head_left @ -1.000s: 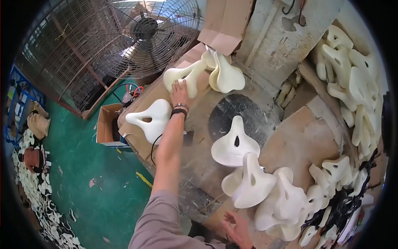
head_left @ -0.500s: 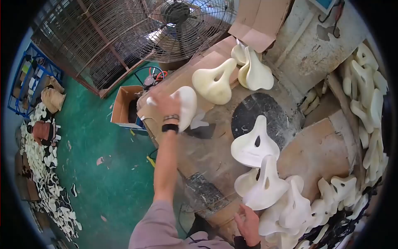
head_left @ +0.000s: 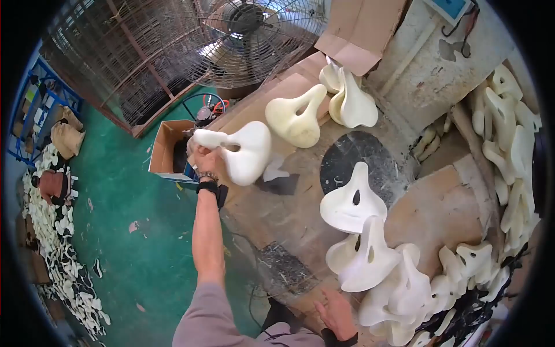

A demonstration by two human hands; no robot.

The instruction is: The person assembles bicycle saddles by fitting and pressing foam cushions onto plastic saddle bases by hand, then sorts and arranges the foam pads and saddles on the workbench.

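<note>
Several things sit on a blue rack [head_left: 28,124] at the far left, with a brown sack [head_left: 66,139] beside it on the green floor [head_left: 133,254]. Below the sack, another person [head_left: 52,186] in a rust-coloured top is next to a long spread of pale pieces [head_left: 49,248]. A rusty wire cage [head_left: 140,53] stands at the upper left. Nearer the middle is a cardboard box [head_left: 162,147], its top open, just beside the table [head_left: 254,217].

The left hand [head_left: 202,159], a black band [head_left: 208,188] at its wrist, is curled round the narrow end of a white saddle [head_left: 251,155], gripping it. The saddle's wide end points right, over the left part of the table; whether it touches the tabletop I cannot tell. Beyond it stands a big round fan [head_left: 245,20].

Just right of the held saddle lies a cream saddle [head_left: 293,121]. At the bottom, the right hand [head_left: 336,314] has its fingers loosely spread, near the heap. Farther back, a few upright saddles [head_left: 355,107] lean together. Before them is a black disc [head_left: 352,153], its lower edge partly covered by a pale saddle [head_left: 344,207]. A heap of saddles [head_left: 404,292] fills the lower right, and more pieces [head_left: 511,139] are piled at the far right.
</note>
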